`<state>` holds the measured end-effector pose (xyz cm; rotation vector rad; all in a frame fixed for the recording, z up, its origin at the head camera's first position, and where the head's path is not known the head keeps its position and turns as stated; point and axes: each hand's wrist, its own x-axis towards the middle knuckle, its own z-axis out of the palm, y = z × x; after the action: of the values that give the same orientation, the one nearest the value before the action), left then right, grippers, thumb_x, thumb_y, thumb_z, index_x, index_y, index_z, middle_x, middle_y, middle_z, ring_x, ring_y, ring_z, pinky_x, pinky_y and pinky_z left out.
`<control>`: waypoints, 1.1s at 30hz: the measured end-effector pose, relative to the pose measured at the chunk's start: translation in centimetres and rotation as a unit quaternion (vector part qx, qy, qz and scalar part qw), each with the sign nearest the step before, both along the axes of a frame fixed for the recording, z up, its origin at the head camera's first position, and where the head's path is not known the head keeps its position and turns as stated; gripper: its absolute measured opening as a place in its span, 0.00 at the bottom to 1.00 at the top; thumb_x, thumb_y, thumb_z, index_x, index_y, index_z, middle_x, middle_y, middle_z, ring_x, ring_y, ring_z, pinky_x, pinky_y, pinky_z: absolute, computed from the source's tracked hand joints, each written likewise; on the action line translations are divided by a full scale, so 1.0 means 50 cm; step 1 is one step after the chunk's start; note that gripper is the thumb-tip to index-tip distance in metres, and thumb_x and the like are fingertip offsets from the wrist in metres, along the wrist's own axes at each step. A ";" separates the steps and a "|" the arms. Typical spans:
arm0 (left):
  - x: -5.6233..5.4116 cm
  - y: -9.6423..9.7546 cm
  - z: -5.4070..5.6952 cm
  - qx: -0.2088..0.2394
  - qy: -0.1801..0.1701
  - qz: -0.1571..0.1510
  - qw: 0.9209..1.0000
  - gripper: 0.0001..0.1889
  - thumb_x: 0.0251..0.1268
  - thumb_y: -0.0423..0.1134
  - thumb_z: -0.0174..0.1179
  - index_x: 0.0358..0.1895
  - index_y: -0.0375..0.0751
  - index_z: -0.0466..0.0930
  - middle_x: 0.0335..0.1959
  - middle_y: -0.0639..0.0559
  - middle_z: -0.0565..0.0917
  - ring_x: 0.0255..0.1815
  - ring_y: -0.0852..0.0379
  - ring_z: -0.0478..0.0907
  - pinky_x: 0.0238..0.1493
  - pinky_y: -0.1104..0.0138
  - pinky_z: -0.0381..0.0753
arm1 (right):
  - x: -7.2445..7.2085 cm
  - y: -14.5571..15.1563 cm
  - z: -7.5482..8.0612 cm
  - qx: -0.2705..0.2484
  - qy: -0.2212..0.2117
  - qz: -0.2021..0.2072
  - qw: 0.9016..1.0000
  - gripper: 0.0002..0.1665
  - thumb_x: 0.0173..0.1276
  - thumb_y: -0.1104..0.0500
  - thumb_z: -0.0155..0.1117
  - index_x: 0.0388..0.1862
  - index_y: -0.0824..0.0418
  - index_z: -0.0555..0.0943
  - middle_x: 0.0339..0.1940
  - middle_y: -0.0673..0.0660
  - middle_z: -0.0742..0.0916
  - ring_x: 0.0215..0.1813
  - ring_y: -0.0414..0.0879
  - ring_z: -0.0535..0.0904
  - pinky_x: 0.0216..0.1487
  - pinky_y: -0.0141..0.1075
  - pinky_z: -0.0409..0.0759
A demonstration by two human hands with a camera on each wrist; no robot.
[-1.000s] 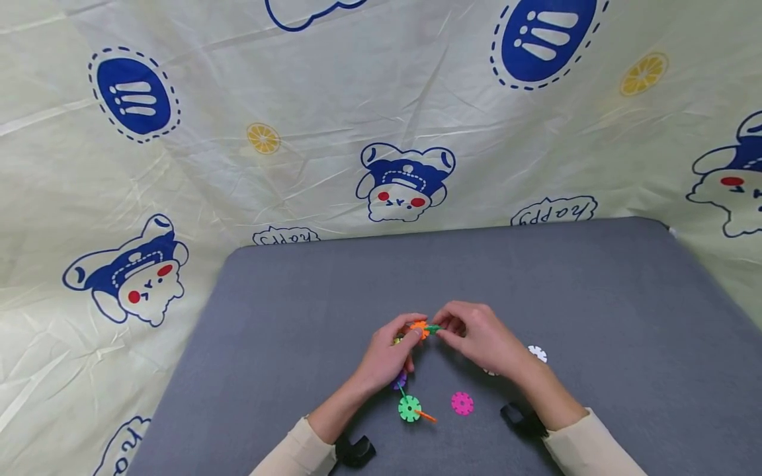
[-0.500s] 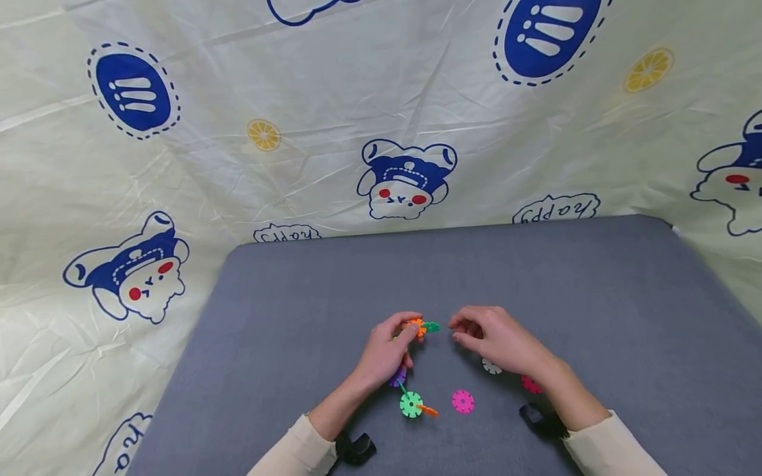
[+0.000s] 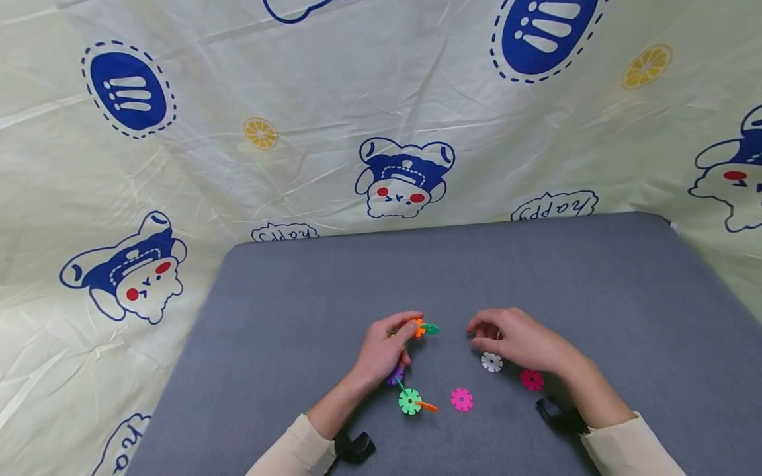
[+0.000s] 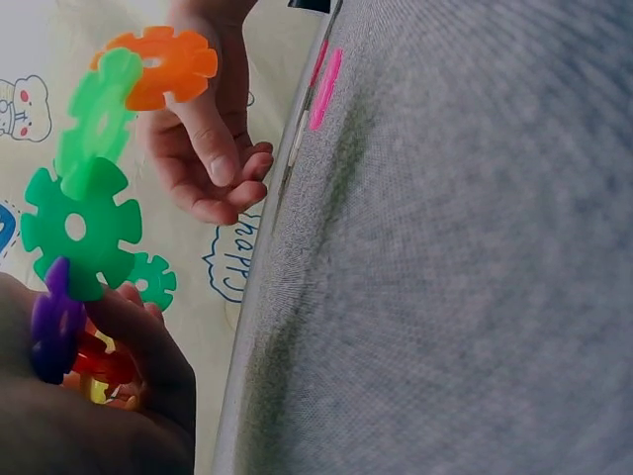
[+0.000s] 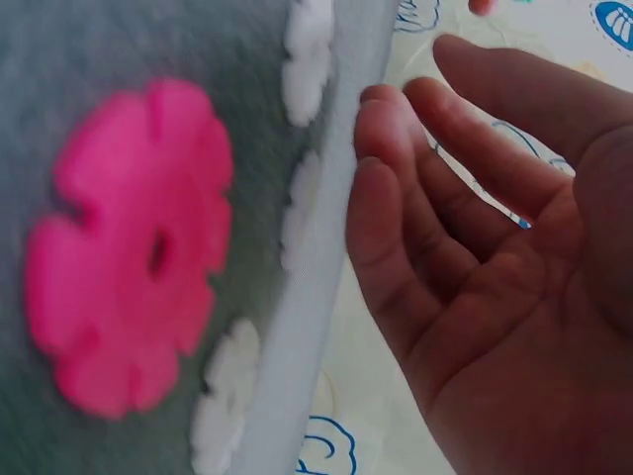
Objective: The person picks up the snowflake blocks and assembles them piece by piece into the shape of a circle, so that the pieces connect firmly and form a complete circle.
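My left hand (image 3: 380, 350) grips a chain of slotted plastic snowflake discs. At its far end, an orange disc (image 3: 419, 328) sits by the fingertips with a green disc (image 3: 431, 328) joined to it. Toward my body the chain runs through a purple disc (image 3: 395, 375) and a light green disc (image 3: 410, 401) to an edge-on orange disc (image 3: 427, 406). Red disc (image 4: 104, 366) and yellow parts are partly hidden by the fingers in the left wrist view. My right hand (image 3: 524, 340), fingers loosely bent and holding nothing, hovers near a white disc (image 3: 491, 361).
Loose on the grey table (image 3: 297, 297) lie a pink disc (image 3: 462, 399) and a red-pink disc (image 3: 532, 379), the latter beside the right wrist. More white discs (image 5: 226, 396) show in the right wrist view. A patterned sheet (image 3: 309, 165) hangs behind the table.
My right hand has let go of the green disc at the chain's far end and drawn away to the right, uncovering the white and red-pink discs. The left hand has stayed nearly still.
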<state>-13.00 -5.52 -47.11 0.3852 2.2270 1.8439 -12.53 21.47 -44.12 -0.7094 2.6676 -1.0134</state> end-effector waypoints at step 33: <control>0.028 0.006 0.071 0.009 0.004 0.026 1.000 0.12 0.71 0.37 0.54 0.50 0.44 0.84 0.24 0.27 0.74 0.08 0.61 0.66 0.12 0.71 0.68 | 0.002 0.022 -0.001 -0.013 -0.041 0.012 0.999 0.09 0.61 0.63 0.69 0.39 0.55 0.81 0.28 0.45 0.82 0.32 0.39 0.77 0.33 0.33 0.76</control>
<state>-11.61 -5.22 -43.55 0.3415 2.2472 1.8921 -12.44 22.57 -44.17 -0.6876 2.5745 -1.0508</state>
